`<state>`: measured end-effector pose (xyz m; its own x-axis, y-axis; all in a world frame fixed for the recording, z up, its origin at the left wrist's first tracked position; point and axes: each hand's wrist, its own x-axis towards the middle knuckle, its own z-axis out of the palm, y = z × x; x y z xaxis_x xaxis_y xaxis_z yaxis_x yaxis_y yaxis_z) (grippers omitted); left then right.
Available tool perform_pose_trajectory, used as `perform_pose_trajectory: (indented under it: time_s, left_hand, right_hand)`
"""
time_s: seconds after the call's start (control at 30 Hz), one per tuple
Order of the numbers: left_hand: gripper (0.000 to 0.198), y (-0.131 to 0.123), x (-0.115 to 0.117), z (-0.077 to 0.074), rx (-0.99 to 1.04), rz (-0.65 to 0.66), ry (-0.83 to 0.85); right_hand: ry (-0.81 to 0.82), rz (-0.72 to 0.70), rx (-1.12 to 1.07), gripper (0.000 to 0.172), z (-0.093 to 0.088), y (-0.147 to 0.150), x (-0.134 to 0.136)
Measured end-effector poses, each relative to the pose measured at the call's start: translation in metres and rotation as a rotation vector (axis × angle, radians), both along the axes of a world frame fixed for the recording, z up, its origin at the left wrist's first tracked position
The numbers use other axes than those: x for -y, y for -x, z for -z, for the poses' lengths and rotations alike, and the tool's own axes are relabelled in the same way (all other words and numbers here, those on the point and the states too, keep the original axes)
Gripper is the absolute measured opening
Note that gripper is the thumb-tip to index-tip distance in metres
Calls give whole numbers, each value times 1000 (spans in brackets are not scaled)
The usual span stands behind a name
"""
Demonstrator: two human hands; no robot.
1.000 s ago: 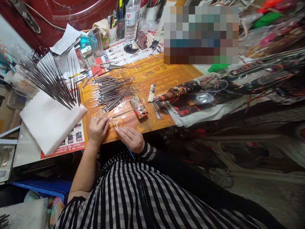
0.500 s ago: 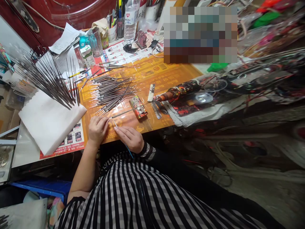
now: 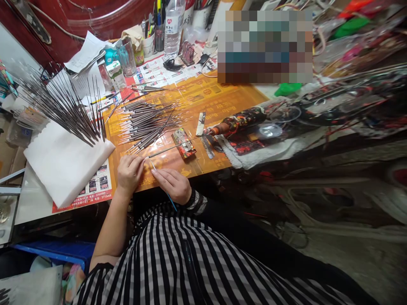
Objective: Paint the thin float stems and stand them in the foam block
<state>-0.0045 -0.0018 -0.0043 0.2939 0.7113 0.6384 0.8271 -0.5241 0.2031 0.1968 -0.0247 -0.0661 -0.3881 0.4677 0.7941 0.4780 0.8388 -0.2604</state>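
Observation:
My left hand [image 3: 130, 171] is closed in a pinch at the near end of a slender grey rod [image 3: 163, 151], shaped like a fishing float. The rod slants up to the right, its thin far end passing over a small paint-smeared block [image 3: 183, 143]. Close beside it, my right hand [image 3: 173, 184] grips a thin brush with a blue handle [image 3: 171, 202]. The brush's pale tip points at the rod's near end; whether they touch I cannot tell. Beyond my hands lies a pile of similar grey rods [image 3: 146, 123].
Many dark rods stand stuck in a white foam block [image 3: 66, 165] on the left. Metal strips [image 3: 201, 123] and a paint-crusted tool [image 3: 238, 120] lie right of the small block. A water bottle [image 3: 172, 31] and pen cups stand behind. A white cloth [image 3: 237, 159] drapes the table edge.
The view has shifted very slightly. Both hands keep their grip, with the rod and brush in nearly the same position.

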Motion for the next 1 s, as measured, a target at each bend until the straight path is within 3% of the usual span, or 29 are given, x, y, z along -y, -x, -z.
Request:
perform_pose_trajectory:
  time_s: [0.47,0.67,1.0]
  left_hand:
    - [18,-2,1,-3,10,-34,67]
    - [15,-1,0,-2,-7,6,-23]
    - [24,1,1,1,23,-110,88]
  right_hand:
    - [-9,-30,-22,53,-2,-1,0]
    - [-37,-38,-19,52,0,-3,0]
    - [-63,-92,-32,52,5,-6,-2]
